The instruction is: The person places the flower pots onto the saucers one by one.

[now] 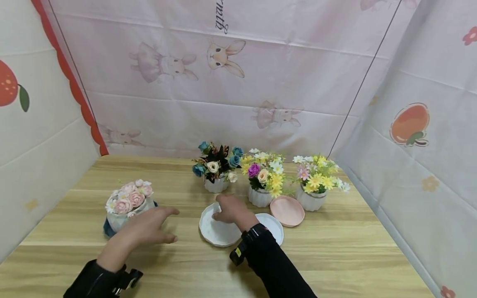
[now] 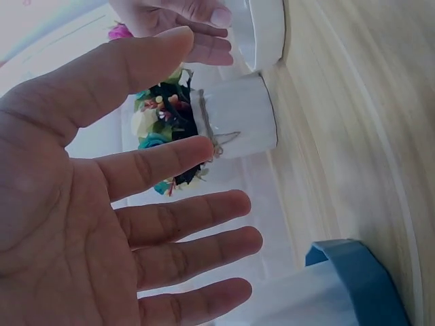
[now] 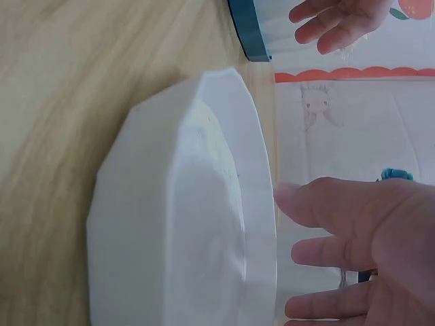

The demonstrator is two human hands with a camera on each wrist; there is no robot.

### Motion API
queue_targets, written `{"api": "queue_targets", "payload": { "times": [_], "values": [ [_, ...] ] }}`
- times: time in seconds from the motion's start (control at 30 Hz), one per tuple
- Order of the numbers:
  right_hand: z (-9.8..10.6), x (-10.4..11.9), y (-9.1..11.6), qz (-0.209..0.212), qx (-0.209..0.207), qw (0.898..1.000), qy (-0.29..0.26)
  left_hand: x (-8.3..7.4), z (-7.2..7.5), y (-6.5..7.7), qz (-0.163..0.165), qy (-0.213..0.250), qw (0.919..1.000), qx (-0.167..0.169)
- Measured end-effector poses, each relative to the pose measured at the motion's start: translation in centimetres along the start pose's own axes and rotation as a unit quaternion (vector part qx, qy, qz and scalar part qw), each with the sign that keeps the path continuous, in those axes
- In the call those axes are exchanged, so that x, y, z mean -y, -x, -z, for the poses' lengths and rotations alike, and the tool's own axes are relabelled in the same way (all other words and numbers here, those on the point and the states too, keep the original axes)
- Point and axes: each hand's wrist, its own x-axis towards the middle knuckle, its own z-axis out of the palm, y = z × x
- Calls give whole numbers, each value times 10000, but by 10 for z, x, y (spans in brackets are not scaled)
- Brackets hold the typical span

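My left hand is spread with nothing in it, beside a pale pot of pink flowers. That pot sits in a blue dish, seen past my fingers in the left wrist view. Over a white scalloped plate reaches my right hand, its fingers relaxed. In the right wrist view the white plate fills the middle, and my thumb overlaps its far rim. A second white plate lies partly hidden behind the right wrist. Next to it is a pink plate.
Behind the plates stand three white pots: one with blue roses, one with purple and yellow flowers, one with yellow daisies. A printed cloth hangs at the back of the wooden table, with further cloths at both sides.
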Motion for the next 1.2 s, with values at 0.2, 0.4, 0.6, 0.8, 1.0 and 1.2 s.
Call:
{"api": "queue_targets", "payload": {
  "times": [0.2, 0.4, 0.6, 0.8, 1.0, 1.2],
  "values": [
    [3, -7, -1, -139, 78, 9998, -142, -3, -3, -7, 39, 166, 9998, 140],
    [5, -17, -6, -117, 135, 9994, -297, -4, -6, -15, 26, 351, 9993, 113],
    [3, -30, -17, -29, -68, 9952, -980, -4, -11, -25, 17, 663, 9977, 114],
    [-1, -41, -27, -281, -186, 9816, -1881, -6, -19, -37, 111, 1171, 9927, 248],
    [-5, -42, -35, -540, -242, 9620, -2667, -8, -29, -46, 133, 1502, 9883, 242],
    [-10, -47, -40, -1084, -341, 9197, -3757, -13, -42, -54, 500, 1894, 9802, 285]
  ]
}}
